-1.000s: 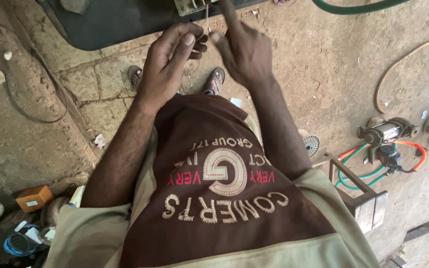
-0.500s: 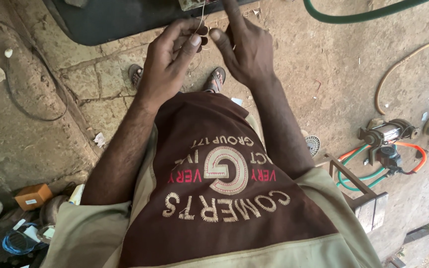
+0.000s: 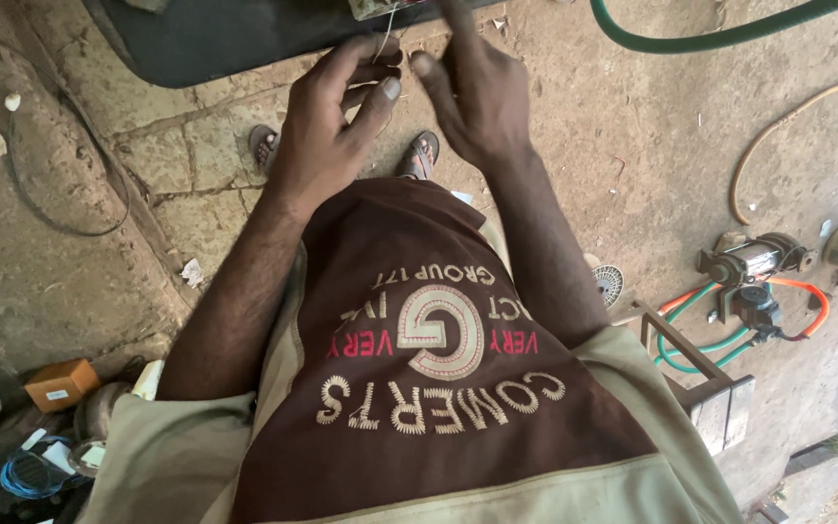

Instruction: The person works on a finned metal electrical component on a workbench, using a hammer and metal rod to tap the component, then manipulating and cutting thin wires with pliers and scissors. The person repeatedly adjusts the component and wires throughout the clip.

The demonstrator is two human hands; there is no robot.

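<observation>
I look down past my brown shirt (image 3: 419, 369) at both hands, held over my sandalled feet (image 3: 423, 153). My left hand (image 3: 332, 131) has its fingers curled. Its index fingertip rests on a thin pale wire (image 3: 386, 27), which runs up to a small part (image 3: 372, 8) at the top edge. My right hand (image 3: 482, 97) is just to the right of it. The thumb is spread out and the index finger points up out of the frame. Nothing shows in the right hand.
A dark flat panel (image 3: 215, 39) lies on the stone floor beyond my hands. A green hose (image 3: 710, 37) curves at the top right. A small pump (image 3: 754, 267) with orange and green hoses and a metal frame (image 3: 700, 378) stand at the right. An orange box (image 3: 60, 383) and a blue wire coil (image 3: 26, 475) lie at the lower left.
My hands were pinched together at the wire half a second ago. Now they have drawn slightly apart, and my left thumb has come away from the fingers.
</observation>
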